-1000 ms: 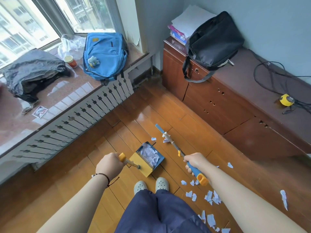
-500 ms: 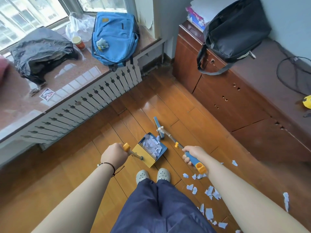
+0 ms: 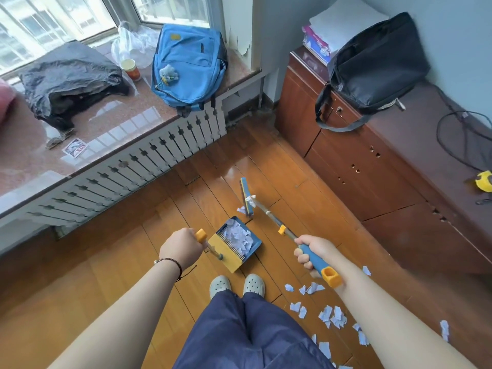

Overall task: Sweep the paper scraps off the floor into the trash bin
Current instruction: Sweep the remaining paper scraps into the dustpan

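Two hands were seen at work over the wooden floor [image 3: 111, 283]. The left hand [image 3: 181, 247] was wrapped around the yellow-capped handle of the dustpan [image 3: 235, 243], whose blue tray was rested on the floor just ahead of the grey clogs [image 3: 237, 284] and was partly filled with paper scraps [image 3: 238, 234]. The right hand [image 3: 315, 250] was clenched around the blue grip of the broom [image 3: 269, 211]; its blue head was set on the boards just beyond the dustpan's far corner, with one scrap lying beside it. More loose scraps [image 3: 332, 316] were scattered on the floor to the right of the feet, beneath the right forearm. No trash bin was visible. A blue backpack [image 3: 187, 65] was laid on the window ledge [image 3: 111, 121], and a black bag [image 3: 372, 65] was propped on the brown cabinet [image 3: 359, 166].
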The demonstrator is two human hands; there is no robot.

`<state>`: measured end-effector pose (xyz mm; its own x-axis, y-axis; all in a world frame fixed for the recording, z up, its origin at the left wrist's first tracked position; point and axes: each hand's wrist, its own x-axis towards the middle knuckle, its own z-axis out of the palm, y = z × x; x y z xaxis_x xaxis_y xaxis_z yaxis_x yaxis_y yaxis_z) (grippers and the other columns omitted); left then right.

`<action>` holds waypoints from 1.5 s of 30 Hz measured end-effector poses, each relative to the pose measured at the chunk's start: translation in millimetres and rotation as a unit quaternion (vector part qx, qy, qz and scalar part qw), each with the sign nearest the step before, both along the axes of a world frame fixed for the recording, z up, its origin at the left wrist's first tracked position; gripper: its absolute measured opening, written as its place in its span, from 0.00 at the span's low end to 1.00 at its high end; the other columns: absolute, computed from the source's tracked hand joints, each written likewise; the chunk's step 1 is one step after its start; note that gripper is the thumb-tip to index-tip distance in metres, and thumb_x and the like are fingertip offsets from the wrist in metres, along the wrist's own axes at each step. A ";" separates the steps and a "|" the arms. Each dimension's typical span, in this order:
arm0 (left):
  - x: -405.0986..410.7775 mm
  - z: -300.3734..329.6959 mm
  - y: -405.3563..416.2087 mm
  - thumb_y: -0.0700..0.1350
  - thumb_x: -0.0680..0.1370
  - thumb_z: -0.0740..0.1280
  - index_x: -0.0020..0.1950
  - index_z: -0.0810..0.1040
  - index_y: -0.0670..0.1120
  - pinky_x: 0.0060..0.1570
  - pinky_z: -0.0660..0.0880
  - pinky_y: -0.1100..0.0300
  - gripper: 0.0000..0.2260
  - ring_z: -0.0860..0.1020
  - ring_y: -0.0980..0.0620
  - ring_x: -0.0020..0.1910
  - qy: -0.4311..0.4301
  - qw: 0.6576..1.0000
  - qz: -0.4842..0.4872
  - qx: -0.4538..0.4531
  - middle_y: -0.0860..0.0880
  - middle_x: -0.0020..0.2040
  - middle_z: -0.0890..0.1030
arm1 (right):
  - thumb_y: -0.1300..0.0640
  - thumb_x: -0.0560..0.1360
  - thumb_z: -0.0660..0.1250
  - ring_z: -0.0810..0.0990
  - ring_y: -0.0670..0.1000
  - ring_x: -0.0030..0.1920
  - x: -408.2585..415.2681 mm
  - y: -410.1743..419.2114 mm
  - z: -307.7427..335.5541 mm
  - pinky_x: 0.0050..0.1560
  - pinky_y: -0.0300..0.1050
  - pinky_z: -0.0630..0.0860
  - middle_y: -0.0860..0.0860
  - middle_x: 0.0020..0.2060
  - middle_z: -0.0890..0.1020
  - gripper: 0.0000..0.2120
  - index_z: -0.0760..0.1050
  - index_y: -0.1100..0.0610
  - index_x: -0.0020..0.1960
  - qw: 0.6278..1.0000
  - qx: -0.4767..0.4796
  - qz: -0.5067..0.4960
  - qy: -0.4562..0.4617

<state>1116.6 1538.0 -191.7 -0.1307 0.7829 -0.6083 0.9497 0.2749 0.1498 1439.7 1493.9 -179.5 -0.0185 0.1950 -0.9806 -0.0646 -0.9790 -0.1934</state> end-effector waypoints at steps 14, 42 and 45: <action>-7.2 -4.3 -1.1 0.56 0.80 0.67 0.43 0.77 0.50 0.29 0.73 0.61 0.12 0.78 0.54 0.33 -0.004 1.000 0.000 0.004 0.52 0.36 0.80 | 0.48 0.80 0.57 0.67 0.46 0.17 5.8 38.4 4.4 0.20 0.34 0.60 0.48 0.21 0.69 0.22 0.67 0.54 0.29 0.999 -0.023 0.017 -0.035; -11.5 -4.6 8.2 0.55 0.79 0.69 0.42 0.77 0.50 0.34 0.81 0.57 0.10 0.80 0.52 0.34 -0.013 1.000 0.016 0.012 0.52 0.36 0.80 | 0.59 0.79 0.62 0.71 0.49 0.21 -42.1 25.3 4.2 0.22 0.37 0.70 0.56 0.30 0.76 0.12 0.75 0.63 0.60 0.966 0.019 0.240 -0.090; -19.9 -1.6 5.4 0.56 0.79 0.69 0.41 0.77 0.50 0.36 0.82 0.56 0.12 0.81 0.51 0.34 -0.014 1.000 0.024 0.011 0.51 0.35 0.80 | 0.58 0.79 0.62 0.71 0.48 0.22 -34.1 34.7 17.9 0.22 0.38 0.70 0.55 0.31 0.76 0.12 0.74 0.62 0.60 0.967 0.035 0.237 -0.086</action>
<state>1096.7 1543.4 -193.3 -0.1512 0.7891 -0.5954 0.9311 0.3159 0.1822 1405.6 1528.6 -161.6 0.0412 0.2703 -0.9619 0.4271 -0.8751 -0.2277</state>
